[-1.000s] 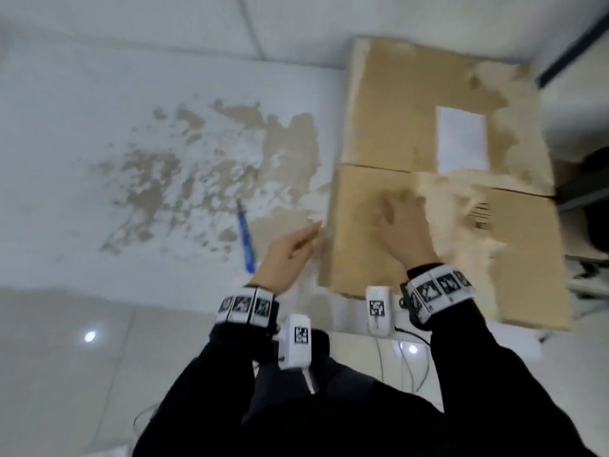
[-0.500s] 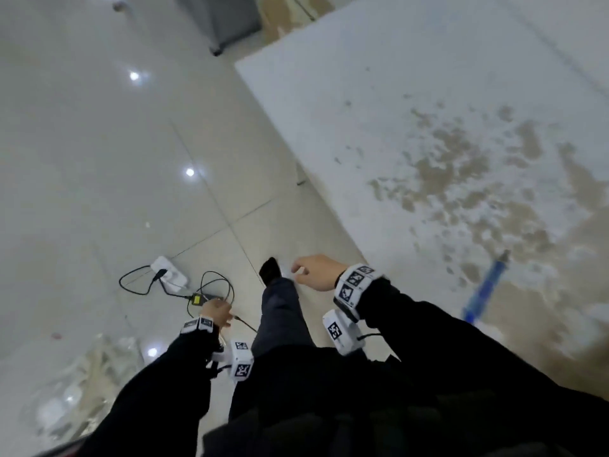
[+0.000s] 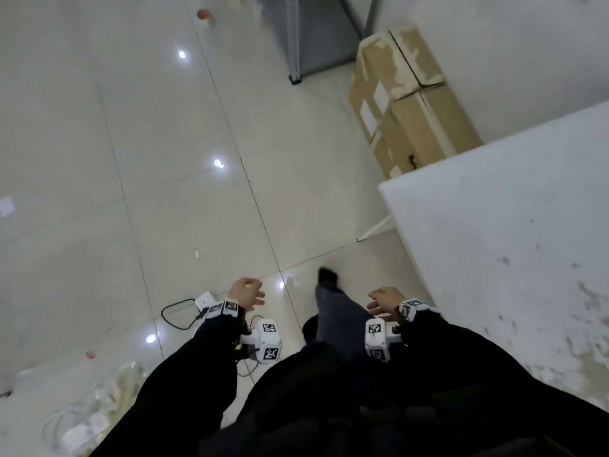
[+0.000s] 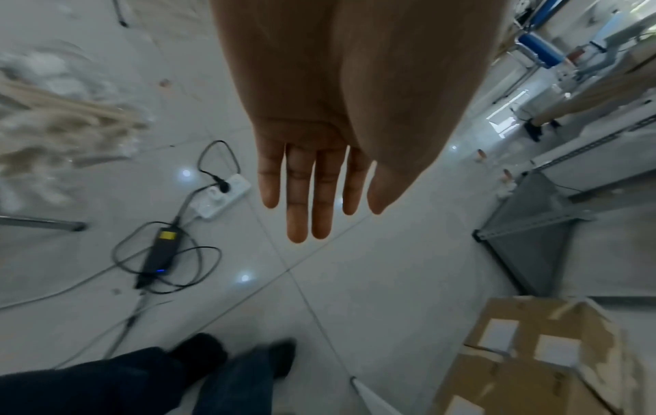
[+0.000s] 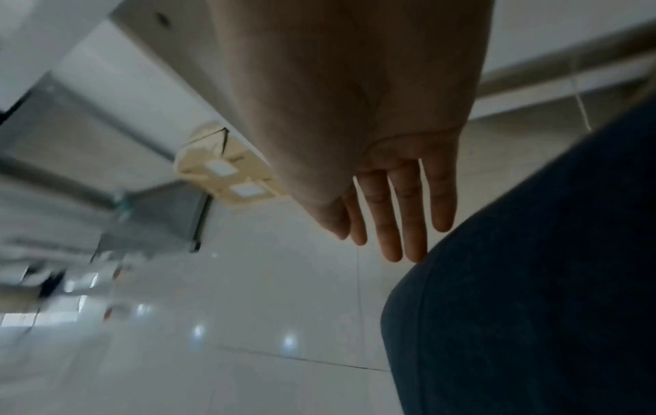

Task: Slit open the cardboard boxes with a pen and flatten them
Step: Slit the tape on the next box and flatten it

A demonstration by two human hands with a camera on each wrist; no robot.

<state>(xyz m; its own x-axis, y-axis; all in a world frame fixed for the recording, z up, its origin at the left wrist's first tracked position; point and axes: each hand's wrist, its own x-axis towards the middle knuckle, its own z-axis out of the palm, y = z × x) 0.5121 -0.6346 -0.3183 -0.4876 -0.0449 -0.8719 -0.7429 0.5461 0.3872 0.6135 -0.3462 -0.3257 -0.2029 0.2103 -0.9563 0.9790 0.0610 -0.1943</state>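
Brown cardboard boxes (image 3: 408,103) with white labels stand stacked on the floor against the wall, past the far corner of the white table (image 3: 501,258); they also show in the left wrist view (image 4: 539,362) and the right wrist view (image 5: 227,168). My left hand (image 3: 247,293) hangs empty over the floor tiles, fingers straight (image 4: 309,196). My right hand (image 3: 384,301) is empty too, fingers relaxed (image 5: 397,213), beside my trouser leg (image 5: 532,280). The pen and the flattened box are out of view.
A white power strip (image 4: 222,196) with a black adapter and looped cables lies on the floor by my left hand. A grey metal shelf frame (image 3: 313,37) stands beyond the boxes. Clear plastic wrapping (image 3: 95,404) lies at lower left. The tiled floor (image 3: 164,176) is bare ahead.
I have turned away from the table: the flattened box and blue pen have left the view, and the stacked boxes on the floor have come in. Both hands have dropped to my sides, empty.
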